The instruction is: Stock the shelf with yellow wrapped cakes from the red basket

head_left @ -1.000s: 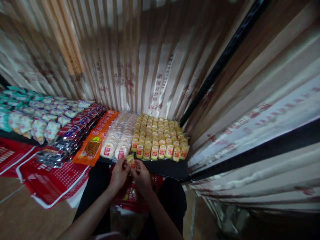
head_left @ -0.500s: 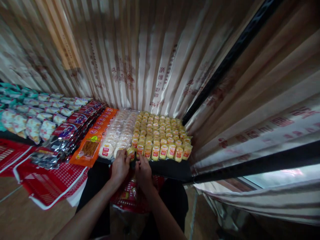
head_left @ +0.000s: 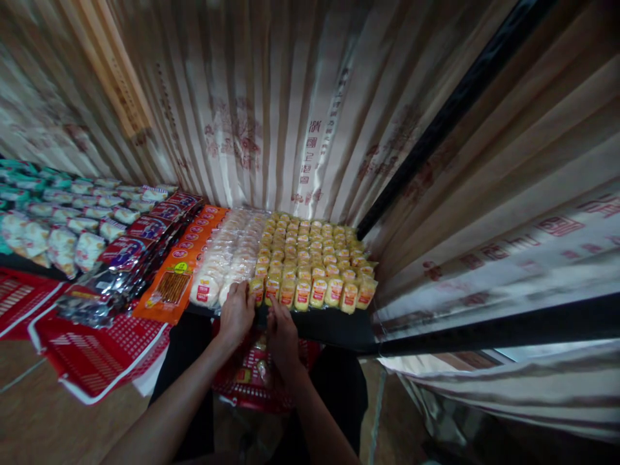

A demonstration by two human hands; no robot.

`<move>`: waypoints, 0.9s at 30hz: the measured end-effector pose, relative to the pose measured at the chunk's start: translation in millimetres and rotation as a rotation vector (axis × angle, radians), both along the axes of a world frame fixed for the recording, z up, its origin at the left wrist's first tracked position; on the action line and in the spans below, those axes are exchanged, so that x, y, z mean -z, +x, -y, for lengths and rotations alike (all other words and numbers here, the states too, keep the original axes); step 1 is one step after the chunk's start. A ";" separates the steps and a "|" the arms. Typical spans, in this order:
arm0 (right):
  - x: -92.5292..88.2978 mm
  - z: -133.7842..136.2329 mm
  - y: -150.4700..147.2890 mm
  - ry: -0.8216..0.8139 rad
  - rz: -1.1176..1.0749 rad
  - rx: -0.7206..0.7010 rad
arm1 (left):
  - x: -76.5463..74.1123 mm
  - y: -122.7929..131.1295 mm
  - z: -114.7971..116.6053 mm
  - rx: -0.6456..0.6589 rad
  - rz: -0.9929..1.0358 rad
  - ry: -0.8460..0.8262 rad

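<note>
Rows of small yellow wrapped cakes point(head_left: 317, 292) with red labels stand on the dark shelf point(head_left: 334, 329). At their front left corner is a wrapped cake point(head_left: 256, 292), and the bent fingers of my left hand point(head_left: 237, 315) are closed at its left side. My right hand point(head_left: 283, 330) is at the shelf edge just below another wrapped cake point(head_left: 272, 289). Its fingers are pressed together, and whatever may be in them is hidden. White round wrapped crackers point(head_left: 202, 290) lie in columns left of my left hand.
Left along the shelf lie an orange pretzel-stick bag point(head_left: 174, 284), dark shiny packets point(head_left: 128, 252) and white snack bags point(head_left: 62, 248). Red baskets point(head_left: 106, 349) sit below; another red basket point(head_left: 247, 391) with several packets is between my knees. Pleated curtains point(head_left: 271, 116) hang behind and right.
The corner cake has moved slightly up and back into line with the front row. My left hand has shifted slightly right; my right hand has drawn slightly down and right.
</note>
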State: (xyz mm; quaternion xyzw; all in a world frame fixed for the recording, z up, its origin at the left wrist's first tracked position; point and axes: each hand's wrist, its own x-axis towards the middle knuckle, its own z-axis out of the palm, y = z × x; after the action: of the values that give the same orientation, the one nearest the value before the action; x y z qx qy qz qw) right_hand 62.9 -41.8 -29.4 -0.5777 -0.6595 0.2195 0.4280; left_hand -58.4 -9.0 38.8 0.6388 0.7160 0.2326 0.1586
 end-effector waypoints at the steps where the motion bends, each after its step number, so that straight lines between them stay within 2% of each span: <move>1: 0.4 0.0 0.5 0.005 -0.003 0.003 | 0.7 0.1 -0.9 0.004 -0.006 0.002; 9: 2.4 -0.1 0.2 0.006 0.003 0.019 | 5.3 5.8 -3.5 0.064 -0.014 0.062; 17: 8.2 -0.3 -0.4 0.051 0.059 0.048 | 22.8 7.8 4.0 0.045 0.018 0.232; 23: 8.9 -1.1 0.5 0.026 0.061 0.027 | 38.4 7.4 15.9 0.069 -0.042 0.201; 27: 7.4 -1.1 1.0 0.010 0.057 0.021 | 46.0 9.1 17.1 0.097 0.005 0.188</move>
State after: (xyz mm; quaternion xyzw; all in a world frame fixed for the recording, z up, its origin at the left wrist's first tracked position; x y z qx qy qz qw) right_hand 63.9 -40.7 -36.8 -0.5887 -0.6663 0.1951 0.4140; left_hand -49.3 -26.1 -7.1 0.6841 0.6590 0.2923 0.1111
